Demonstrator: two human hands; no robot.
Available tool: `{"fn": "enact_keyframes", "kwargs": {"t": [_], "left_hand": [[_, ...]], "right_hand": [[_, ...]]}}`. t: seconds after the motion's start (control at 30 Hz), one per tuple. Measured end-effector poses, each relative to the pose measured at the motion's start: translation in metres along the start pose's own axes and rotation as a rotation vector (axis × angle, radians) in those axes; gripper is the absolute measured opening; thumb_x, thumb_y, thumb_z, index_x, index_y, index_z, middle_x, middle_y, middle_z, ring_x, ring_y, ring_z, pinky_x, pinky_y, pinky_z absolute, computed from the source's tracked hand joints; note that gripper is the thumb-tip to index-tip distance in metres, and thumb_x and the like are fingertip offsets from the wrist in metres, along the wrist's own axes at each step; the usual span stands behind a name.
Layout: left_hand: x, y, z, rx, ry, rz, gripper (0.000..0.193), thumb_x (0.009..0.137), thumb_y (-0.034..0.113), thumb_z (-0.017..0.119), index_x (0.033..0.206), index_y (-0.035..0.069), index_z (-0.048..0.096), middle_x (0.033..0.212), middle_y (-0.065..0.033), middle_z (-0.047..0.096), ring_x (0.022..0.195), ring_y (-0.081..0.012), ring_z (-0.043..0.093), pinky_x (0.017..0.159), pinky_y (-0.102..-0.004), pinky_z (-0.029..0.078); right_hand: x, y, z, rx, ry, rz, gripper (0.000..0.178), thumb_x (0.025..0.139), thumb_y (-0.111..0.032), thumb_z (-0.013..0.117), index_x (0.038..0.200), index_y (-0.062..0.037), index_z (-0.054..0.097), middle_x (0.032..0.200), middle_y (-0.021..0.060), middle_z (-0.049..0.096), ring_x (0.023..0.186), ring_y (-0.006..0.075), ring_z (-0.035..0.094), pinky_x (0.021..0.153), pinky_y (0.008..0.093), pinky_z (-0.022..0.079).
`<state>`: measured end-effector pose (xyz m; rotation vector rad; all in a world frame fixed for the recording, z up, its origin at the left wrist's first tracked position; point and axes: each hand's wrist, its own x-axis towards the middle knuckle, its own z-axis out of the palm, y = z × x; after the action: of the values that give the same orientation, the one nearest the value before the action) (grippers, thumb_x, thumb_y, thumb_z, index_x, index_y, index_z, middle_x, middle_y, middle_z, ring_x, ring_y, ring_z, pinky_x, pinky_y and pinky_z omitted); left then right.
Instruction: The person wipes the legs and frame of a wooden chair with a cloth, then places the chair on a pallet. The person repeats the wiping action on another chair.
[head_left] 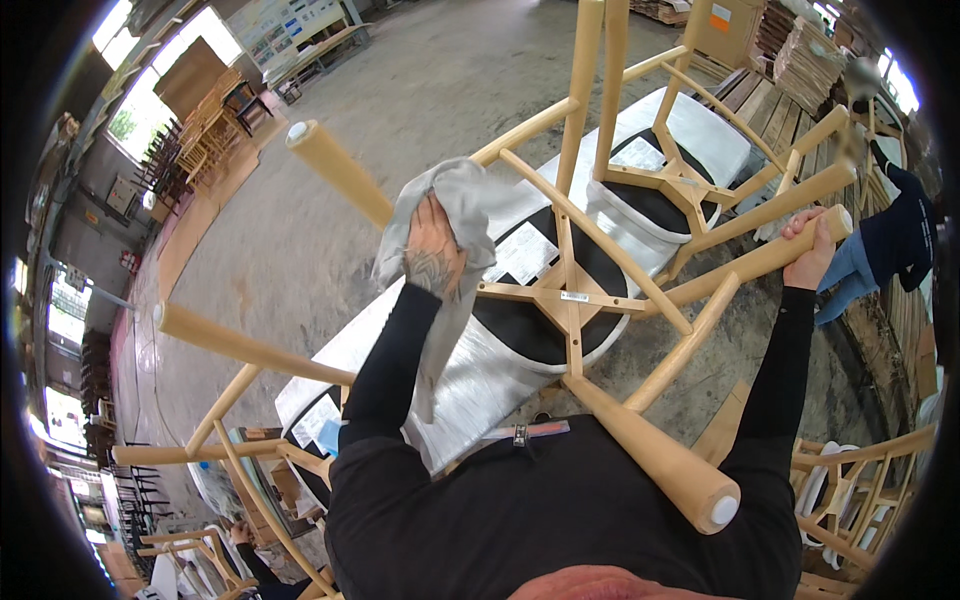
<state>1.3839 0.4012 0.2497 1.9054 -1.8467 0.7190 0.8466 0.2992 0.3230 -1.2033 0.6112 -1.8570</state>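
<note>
An upside-down wooden chair [578, 300] lies in front of me, its pale legs pointing up and its dark seat underside facing me. My left hand [434, 240] is pressed round a light grey cloth [470, 200] wrapped over the far-left leg; the cloth hangs down below my wrist. Closed round the right leg [745, 265], near its white foot cap, is my right hand [812, 245]. The near leg [660, 450] slants toward my chest. Beneath the chair is a bench top covered in silvery wrap [470, 370].
More upturned chairs share the bench: one behind [680, 180], another at left [250, 360]. At far right stands a person in dark clothes [890, 220], beside wooden planks [850, 340]. Another person's hand [241, 533] shows at lower left. Stacked chairs [215, 130] line the far-left wall.
</note>
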Motion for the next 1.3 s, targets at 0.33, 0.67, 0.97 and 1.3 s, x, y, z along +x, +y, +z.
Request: {"fn": "enact_keyframes", "kwargs": {"t": [0.33, 0.67, 0.97, 1.3], "left_hand": [[0.195, 0.030, 0.048, -0.393, -0.699, -0.350, 0.092, 0.082, 0.083, 0.035, 0.116, 0.005, 0.070, 0.125, -0.0235, 0.063, 0.120, -0.0348, 0.059, 0.101, -0.0447, 0.043], [0.287, 0.117, 0.135, -0.141, -0.469, -0.069, 0.085, 0.081, 0.073, 0.055, 0.133, 0.006, 0.057, 0.131, -0.0172, 0.061, 0.122, -0.0329, 0.058, 0.104, -0.0419, 0.045], [0.204, 0.047, 0.086, -0.381, -0.554, -0.075, 0.069, 0.087, 0.066, 0.053, 0.124, 0.009, 0.064, 0.118, -0.0180, 0.067, 0.112, -0.0338, 0.063, 0.094, -0.0440, 0.050], [0.047, 0.007, -0.002, 0.049, 0.042, -0.153, 0.052, 0.080, 0.048, 0.068, 0.102, 0.001, 0.068, 0.093, -0.0222, 0.068, 0.091, -0.0345, 0.067, 0.077, -0.0439, 0.052]], "right_hand": [[-0.001, 0.000, 0.020, -0.018, 0.064, -0.048, 0.023, 0.097, -0.025, 0.056, 0.101, -0.0033, 0.050, 0.071, 0.0074, 0.052, 0.060, 0.0162, 0.051, 0.055, 0.0309, 0.045], [0.008, -0.001, 0.032, -0.015, 0.085, -0.070, 0.023, 0.097, -0.025, 0.057, 0.101, -0.0031, 0.049, 0.070, 0.0072, 0.052, 0.058, 0.0162, 0.052, 0.051, 0.0304, 0.045], [-0.005, 0.001, 0.029, -0.038, 0.140, -0.012, 0.019, 0.099, -0.023, 0.053, 0.099, -0.0051, 0.048, 0.070, 0.0062, 0.050, 0.060, 0.0166, 0.052, 0.054, 0.0314, 0.046], [-0.003, -0.004, 0.016, -0.043, 0.057, -0.030, 0.023, 0.098, -0.027, 0.057, 0.099, -0.0059, 0.049, 0.071, 0.0055, 0.051, 0.061, 0.0158, 0.052, 0.055, 0.0308, 0.046]]}}
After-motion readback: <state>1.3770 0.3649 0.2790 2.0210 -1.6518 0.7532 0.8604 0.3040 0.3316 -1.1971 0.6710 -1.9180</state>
